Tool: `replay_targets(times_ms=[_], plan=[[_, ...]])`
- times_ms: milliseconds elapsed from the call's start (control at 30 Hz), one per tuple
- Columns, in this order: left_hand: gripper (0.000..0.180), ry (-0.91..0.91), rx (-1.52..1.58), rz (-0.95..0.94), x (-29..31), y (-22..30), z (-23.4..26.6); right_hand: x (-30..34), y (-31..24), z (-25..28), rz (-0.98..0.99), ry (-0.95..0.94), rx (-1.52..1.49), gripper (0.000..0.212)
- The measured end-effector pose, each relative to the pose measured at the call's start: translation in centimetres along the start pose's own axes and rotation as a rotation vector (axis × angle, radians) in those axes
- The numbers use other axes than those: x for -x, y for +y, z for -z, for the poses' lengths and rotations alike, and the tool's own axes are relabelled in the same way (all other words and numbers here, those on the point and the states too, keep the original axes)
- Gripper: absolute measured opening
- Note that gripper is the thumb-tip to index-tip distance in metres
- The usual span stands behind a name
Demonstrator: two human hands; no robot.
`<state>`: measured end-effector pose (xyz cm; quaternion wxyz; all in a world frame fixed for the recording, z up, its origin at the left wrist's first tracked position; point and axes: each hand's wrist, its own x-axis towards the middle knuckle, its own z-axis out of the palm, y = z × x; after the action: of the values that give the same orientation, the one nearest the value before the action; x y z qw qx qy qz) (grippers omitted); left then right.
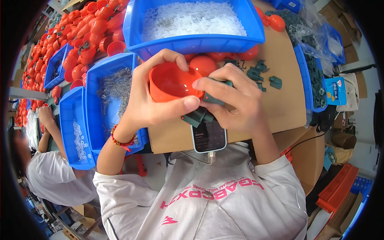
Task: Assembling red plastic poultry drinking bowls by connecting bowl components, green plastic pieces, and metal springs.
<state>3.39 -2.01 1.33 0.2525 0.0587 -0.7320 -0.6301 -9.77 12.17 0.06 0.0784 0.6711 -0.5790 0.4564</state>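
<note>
My left hand [146, 98] is wrapped round an orange-red plastic cup [170, 80], thumb and fingers on its rim, with the hollow side facing up. On the cup's right side, my right hand [240, 96] pinches a dark green plastic piece [214, 99] against the wall. Its fingers hide much of that piece. Another dark green part [195, 117] shows just below the cup; whether it is joined to the cup I cannot tell. Under my hands, a phone [209, 140] with a cable lies at the near edge of the cardboard [280, 108].
A blue bin [200, 43] of small white pieces stands ahead. To the left are a blue bin of metal springs [114, 86], a bin of clear rings [80, 140] and heaped orange-red cups [98, 26]. Loose green parts [275, 82] lie right. A person's arm [50, 124] works at far left.
</note>
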Motion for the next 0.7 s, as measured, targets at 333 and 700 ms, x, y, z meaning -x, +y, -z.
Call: replay_targets(times_ms=[333,700], plan=[[0.065,0.077,0.011,-0.064,-0.1,1.6,2.3,1.7,1.4,3.1,-0.211,0.353,-0.044,0.039],[0.042,0.736,-0.565,-0.298,-6.9,1.8,13.2,9.2,4.9,4.2,-0.649,0.575,0.046,0.019]])
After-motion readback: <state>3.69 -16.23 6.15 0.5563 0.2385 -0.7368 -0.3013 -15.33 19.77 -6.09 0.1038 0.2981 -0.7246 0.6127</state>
